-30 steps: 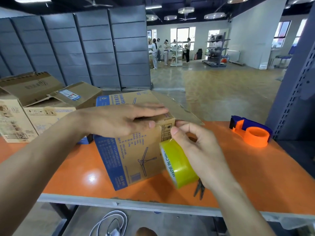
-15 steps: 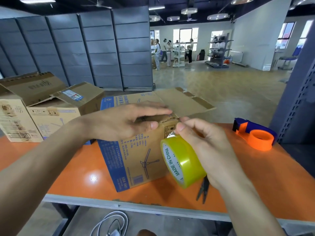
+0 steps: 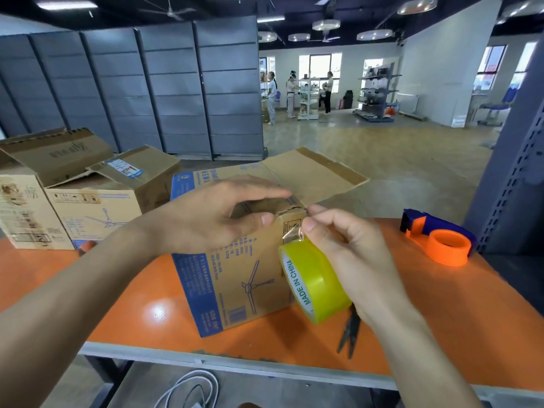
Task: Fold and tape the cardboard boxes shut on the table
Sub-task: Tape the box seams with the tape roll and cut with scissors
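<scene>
Pressing the box (image 3: 244, 269) top, the left hand (image 3: 217, 213) lies straight-fingered. The right hand (image 3: 350, 254) grips the tape (image 3: 315, 278), pinching its end. Best fold the raised flap (image 3: 318, 175) down before sticking.

Looks like a warehouse packing floor: grey shelving panels (image 3: 176, 92) far beyond the fingers (image 3: 259, 190), stocked racks (image 3: 378, 92) further back, orange workbench (image 3: 441, 319) underneath.

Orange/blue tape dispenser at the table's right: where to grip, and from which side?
Likely the blue body of the tape dispenser, from above. It lies flat on the table, and the blue part arches along the far side of the orange ring, giving two opposed sides. The right hand is nearest but holds the tape roll.
</scene>
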The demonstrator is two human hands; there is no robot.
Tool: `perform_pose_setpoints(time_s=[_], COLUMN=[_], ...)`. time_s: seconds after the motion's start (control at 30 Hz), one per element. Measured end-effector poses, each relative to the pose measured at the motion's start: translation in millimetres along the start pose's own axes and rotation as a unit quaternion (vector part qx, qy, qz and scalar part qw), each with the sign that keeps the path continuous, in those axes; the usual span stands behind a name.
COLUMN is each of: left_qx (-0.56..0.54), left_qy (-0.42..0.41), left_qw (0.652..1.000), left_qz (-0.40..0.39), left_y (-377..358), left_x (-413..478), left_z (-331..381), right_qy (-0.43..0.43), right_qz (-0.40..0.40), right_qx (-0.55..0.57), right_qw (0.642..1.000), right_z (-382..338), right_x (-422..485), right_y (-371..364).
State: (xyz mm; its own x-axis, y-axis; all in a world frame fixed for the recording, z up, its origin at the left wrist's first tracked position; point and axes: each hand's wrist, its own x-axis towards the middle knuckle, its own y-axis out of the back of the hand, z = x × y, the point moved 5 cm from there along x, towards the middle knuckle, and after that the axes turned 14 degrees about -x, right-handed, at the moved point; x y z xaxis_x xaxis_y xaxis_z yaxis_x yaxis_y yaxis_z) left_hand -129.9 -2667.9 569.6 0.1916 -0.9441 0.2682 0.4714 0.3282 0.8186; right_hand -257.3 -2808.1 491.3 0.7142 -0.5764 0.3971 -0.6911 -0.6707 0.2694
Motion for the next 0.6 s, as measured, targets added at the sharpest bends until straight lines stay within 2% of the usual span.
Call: perform_pose_setpoints(time_s=[0.23,0.47,0.6], left_qx=[-0.100,-0.097,-0.088], left_qy=[0.045,0.082,0.099], left_qw=[0.994,0.990,0.990], left_qz=[-0.023,-0.058,-0.042], left_y=[0,-4,-5], left_x=[4,-1,0], left_z=[-2,-10,-10], right_qy=[0.017,0.022,0.023], right_qz=[0.002,0.011,0.027], right_qx=[-0.044,-0.081,-0.096], right_qw=[0.999,0.996,0.995], right_z=[4,3,0], right_x=[-1,-7,-10], right_y=[3,3,2])
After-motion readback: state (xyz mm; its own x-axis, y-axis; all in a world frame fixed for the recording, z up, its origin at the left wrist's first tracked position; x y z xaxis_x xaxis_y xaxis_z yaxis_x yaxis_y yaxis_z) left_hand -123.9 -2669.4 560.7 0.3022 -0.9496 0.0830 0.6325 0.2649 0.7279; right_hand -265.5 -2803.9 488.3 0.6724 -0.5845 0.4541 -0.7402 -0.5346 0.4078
